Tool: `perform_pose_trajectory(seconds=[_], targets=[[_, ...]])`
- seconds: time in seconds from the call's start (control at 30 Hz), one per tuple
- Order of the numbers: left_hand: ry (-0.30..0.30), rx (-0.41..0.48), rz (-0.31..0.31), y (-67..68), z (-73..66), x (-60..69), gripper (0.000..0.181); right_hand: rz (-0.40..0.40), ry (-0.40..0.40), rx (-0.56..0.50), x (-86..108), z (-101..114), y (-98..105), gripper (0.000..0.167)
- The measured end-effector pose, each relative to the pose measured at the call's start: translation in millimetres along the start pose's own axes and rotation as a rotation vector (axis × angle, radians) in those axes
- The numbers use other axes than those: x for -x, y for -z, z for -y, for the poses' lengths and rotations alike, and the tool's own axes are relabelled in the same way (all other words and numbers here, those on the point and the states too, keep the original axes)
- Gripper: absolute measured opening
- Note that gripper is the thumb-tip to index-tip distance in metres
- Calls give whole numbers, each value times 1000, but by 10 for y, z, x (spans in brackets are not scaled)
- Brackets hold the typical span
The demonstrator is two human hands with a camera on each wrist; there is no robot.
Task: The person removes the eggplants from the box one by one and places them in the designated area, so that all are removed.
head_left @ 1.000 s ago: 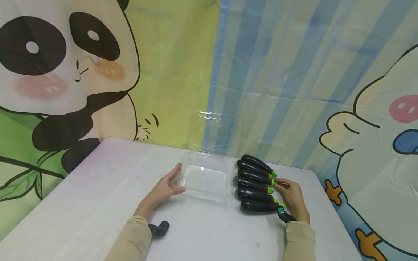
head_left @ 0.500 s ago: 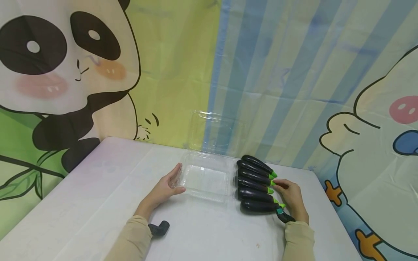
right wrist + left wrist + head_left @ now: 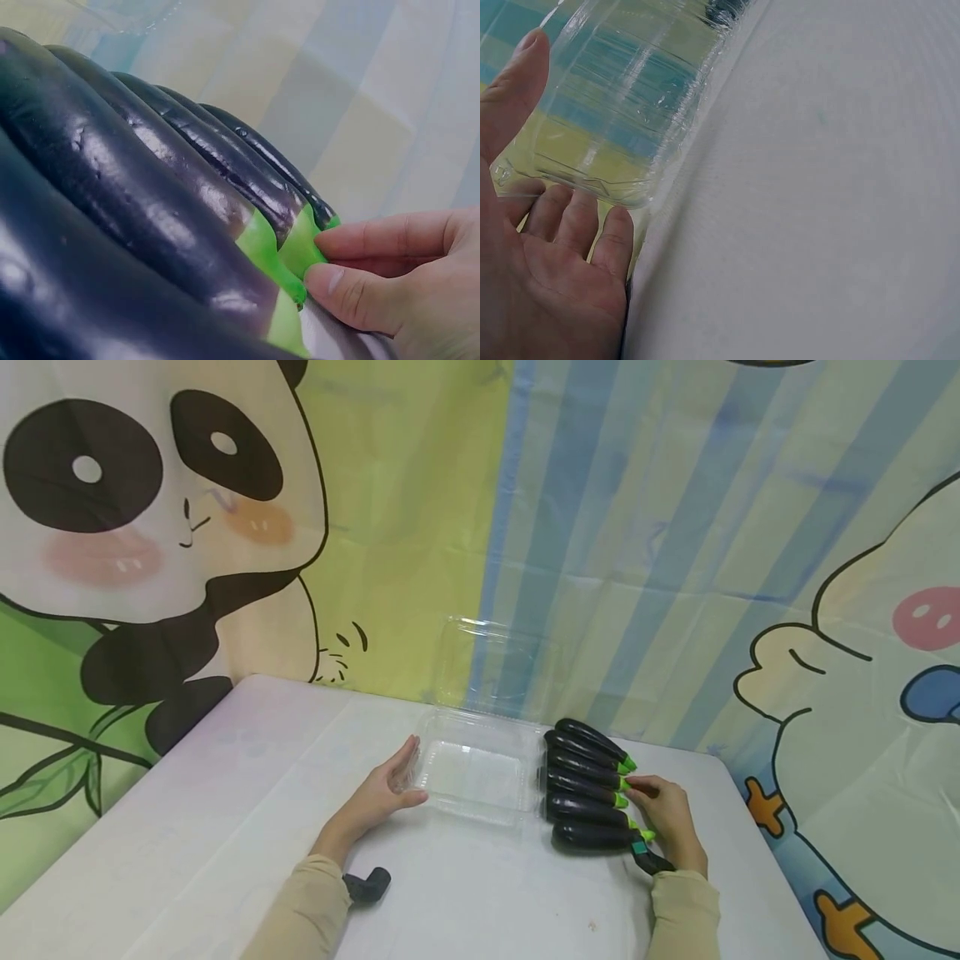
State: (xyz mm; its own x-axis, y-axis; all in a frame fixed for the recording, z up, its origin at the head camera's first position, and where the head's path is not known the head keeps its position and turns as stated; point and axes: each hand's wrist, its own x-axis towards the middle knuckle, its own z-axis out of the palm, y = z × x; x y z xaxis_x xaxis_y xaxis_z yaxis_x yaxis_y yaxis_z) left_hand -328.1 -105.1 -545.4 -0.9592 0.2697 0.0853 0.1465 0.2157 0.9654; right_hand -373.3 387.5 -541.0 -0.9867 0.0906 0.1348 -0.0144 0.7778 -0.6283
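A clear plastic clamshell container stands on the table with its transparent lid raised at the back. My left hand is at its left end, fingers against the wall and thumb spread apart near the front corner. In the left wrist view, the fingertips touch the container's end. Several dark purple eggplants with green caps lie in a row right of the container. My right hand pinches the green stem end of one eggplant midway along the row; the right wrist view shows thumb and forefinger at its green cap.
The row's nearest eggplant lies toward the front of the white table. Behind the table hangs a printed cloth with a panda and stripes. A black camera mount sticks out from the left wrist.
My right hand has shifted slightly left and toward me at the eggplant's stem. The left hand and the container stay in place. The head view has shifted a little.
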Motion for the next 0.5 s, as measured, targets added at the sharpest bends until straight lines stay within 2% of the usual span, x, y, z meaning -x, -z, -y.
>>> perform_pose_trajectory(seconds=[0.13, 0.3, 0.5], targets=[[-19, 4, 5, 2, 2, 5, 101, 40, -7, -6, 3, 56, 44, 28], [-49, -8, 9, -6, 23, -6, 103, 75, 31, 55, 17, 104, 116, 31], [-52, -19, 11, -9, 33, 14, 106, 60, 49, 75, 63, 216, 162, 34]])
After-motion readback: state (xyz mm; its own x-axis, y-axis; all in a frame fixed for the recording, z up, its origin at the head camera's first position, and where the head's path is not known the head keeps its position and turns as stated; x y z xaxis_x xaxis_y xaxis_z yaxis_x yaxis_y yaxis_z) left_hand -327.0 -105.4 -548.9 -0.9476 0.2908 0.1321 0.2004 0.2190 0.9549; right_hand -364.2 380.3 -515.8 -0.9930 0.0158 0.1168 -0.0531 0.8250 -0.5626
